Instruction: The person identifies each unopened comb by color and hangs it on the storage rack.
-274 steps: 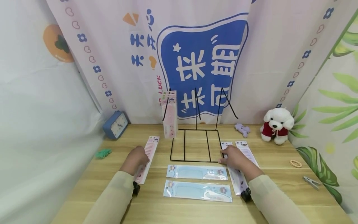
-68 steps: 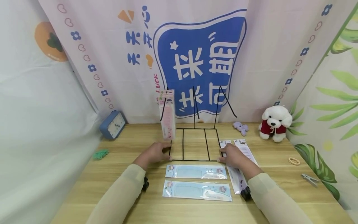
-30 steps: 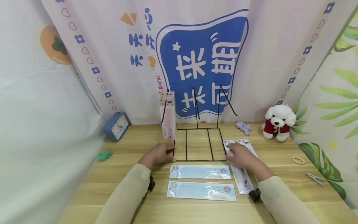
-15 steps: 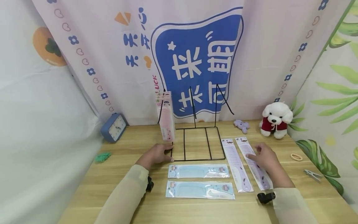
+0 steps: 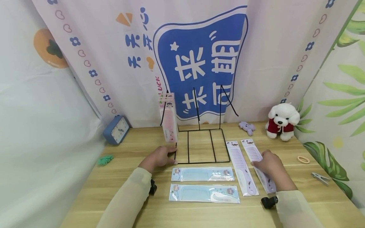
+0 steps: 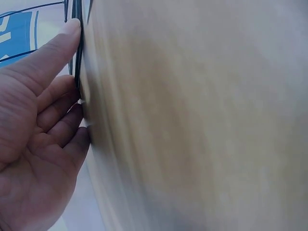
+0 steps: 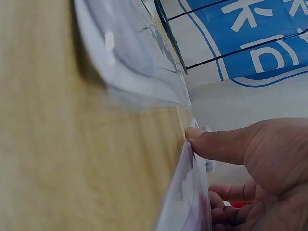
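A black wire display rack [image 5: 211,145] stands mid-table, with pink packaged combs [image 5: 170,122] hanging from its left hook. My left hand [image 5: 159,156] holds the rack's front left corner, thumb and fingers about the wire; the left wrist view shows the thumb [image 6: 67,36] against it. On the right, two purple packaged combs lie side by side. My right hand [image 5: 271,166] pinches the outer purple comb [image 5: 252,151] by its long edges, its thumb [image 7: 207,142] on the near edge. The inner purple comb [image 5: 240,167] lies beside it, untouched.
Two blue packaged combs [image 5: 203,193] lie before the rack. Around the table sit a blue clock [image 5: 117,129], a green hair tie [image 5: 105,160], a purple toy [image 5: 246,128], a plush dog [image 5: 282,122], a wooden ring [image 5: 303,159] and a clip [image 5: 320,178].
The pink comb once under my left hand is gone from the table; that hand now holds the rack. My right hand has left the rack's right corner for the outer purple comb.
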`<state>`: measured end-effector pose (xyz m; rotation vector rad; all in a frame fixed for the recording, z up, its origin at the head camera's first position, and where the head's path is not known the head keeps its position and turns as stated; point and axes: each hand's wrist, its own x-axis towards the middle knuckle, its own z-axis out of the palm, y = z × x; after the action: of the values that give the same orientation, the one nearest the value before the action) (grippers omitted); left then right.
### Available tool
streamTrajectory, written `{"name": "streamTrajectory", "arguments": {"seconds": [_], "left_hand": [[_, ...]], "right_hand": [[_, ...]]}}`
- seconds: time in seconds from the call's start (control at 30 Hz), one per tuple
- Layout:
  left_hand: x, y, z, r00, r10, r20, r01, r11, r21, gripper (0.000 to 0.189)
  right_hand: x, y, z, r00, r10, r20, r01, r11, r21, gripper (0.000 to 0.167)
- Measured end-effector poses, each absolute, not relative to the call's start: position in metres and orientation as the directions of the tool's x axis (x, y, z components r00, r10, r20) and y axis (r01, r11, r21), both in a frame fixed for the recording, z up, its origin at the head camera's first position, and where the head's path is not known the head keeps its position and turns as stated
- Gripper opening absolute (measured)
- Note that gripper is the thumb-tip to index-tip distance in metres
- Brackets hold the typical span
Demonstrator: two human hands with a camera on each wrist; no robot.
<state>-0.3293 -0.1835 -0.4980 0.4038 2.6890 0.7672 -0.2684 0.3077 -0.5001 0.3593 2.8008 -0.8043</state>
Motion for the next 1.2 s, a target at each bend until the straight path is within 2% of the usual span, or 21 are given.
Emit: {"name": "streamTrajectory", "arguments": {"seconds": [0.13,0.33,0.6,0.83,0.97,1.07,1.2], "left_hand": [[-0.330,-0.184,-0.496,-0.908,0.358,-0.219,0.194,0.821,0.537,0.077],[-0.329,-0.183,-0.494,-0.907,0.361,-0.217,0.199,0.821,0.535,0.075],[-0.329,-0.185,-0.496,-0.907,0.357,-0.225,0.189,0.819,0.541,0.076],[-0.328,-0.185,-0.498,-0.906,0.362,-0.220,0.196,0.819,0.540,0.076],[-0.328,-0.184,-0.499,-0.906,0.359,-0.224,0.194,0.823,0.534,0.076],[-0.328,-0.184,-0.499,-0.907,0.357,-0.226,0.191,0.824,0.534,0.076],[-0.328,-0.184,-0.498,-0.908,0.355,-0.223,0.191,0.824,0.533,0.076]], "right_hand": [[-0.267,0.309,-0.498,-0.956,0.165,-0.241,0.273,0.802,-0.531,0.079],[-0.265,0.315,-0.491,-0.985,0.130,-0.110,0.170,0.787,-0.593,0.045],[-0.258,0.321,-0.466,-0.991,0.130,0.010,0.081,0.670,-0.738,0.041],[-0.259,0.338,-0.453,-0.988,0.106,0.112,-0.026,0.599,-0.800,0.037],[-0.262,0.344,-0.448,-0.986,0.086,0.143,-0.084,0.483,-0.872,0.030],[-0.259,0.344,-0.442,-0.979,0.053,0.196,-0.164,0.361,-0.918,0.019],[-0.251,0.334,-0.433,-0.945,-0.077,0.318,-0.323,0.054,-0.945,0.006]]}}
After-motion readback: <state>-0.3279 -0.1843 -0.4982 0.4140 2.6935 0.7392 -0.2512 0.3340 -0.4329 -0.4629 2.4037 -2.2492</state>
